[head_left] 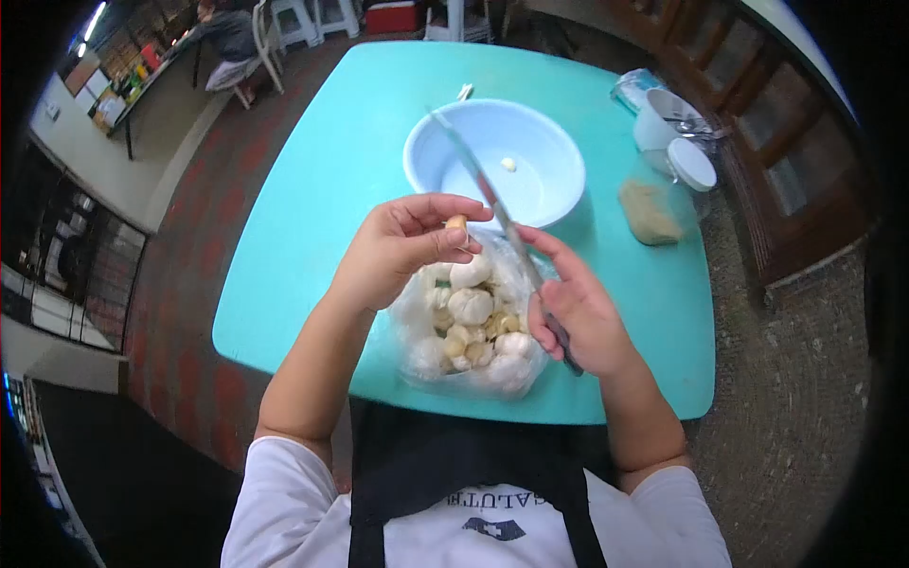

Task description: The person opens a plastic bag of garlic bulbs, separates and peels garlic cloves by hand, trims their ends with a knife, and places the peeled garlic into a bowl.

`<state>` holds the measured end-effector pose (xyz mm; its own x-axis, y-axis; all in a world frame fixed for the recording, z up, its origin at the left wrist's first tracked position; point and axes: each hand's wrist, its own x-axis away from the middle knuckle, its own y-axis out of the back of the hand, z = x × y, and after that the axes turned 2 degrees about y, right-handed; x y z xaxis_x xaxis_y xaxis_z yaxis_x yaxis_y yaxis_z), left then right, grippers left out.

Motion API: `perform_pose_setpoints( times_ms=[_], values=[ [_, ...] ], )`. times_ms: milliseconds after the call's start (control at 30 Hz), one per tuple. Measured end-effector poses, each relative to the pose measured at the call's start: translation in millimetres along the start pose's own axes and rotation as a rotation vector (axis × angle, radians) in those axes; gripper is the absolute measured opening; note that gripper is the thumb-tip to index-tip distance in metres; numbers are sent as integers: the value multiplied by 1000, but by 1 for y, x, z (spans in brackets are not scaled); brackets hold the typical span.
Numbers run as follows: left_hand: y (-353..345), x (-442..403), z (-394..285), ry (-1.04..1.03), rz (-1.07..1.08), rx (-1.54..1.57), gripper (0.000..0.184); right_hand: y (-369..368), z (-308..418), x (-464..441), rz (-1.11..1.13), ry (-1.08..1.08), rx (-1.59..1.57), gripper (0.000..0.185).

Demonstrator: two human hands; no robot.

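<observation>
My left hand (407, 237) pinches a garlic clove (458, 223) between thumb and fingers, above a clear plastic bag (417, 355). Inside that bag lie several garlic bulbs (471, 306) and loose cloves. My right hand (578, 308) is wrapped round the handle of a long knife (502, 213), its blade slanting up and left across the near rim of a pale blue basin (417, 151). One peeled garlic clove (508, 165) lies on the basin's floor.
On the turquoise table (312, 189), a brown lump in plastic (650, 213) sits at the right. Behind it stand a white tub (663, 121) with utensils, a white-lidded container (691, 165) and a plastic packet (634, 87). A person (227, 43) sits far back at left.
</observation>
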<state>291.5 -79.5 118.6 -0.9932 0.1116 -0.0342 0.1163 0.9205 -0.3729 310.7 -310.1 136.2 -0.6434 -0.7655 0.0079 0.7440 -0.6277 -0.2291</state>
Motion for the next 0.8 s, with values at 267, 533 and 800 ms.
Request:
perform_pose_setpoints(
  times_ms=[267, 533, 800],
  values=[
    [6, -7, 23, 65, 86, 172, 37, -1, -18, -12, -19, 130, 122, 51],
    [3, -7, 37, 26, -68, 102, 30, -6, -35, -11, -51, 204, 310, 60],
    [6, -3, 53, -71, -98, -73, 25, -3, -23, -9, -17, 114, 569, 68]
  ],
)
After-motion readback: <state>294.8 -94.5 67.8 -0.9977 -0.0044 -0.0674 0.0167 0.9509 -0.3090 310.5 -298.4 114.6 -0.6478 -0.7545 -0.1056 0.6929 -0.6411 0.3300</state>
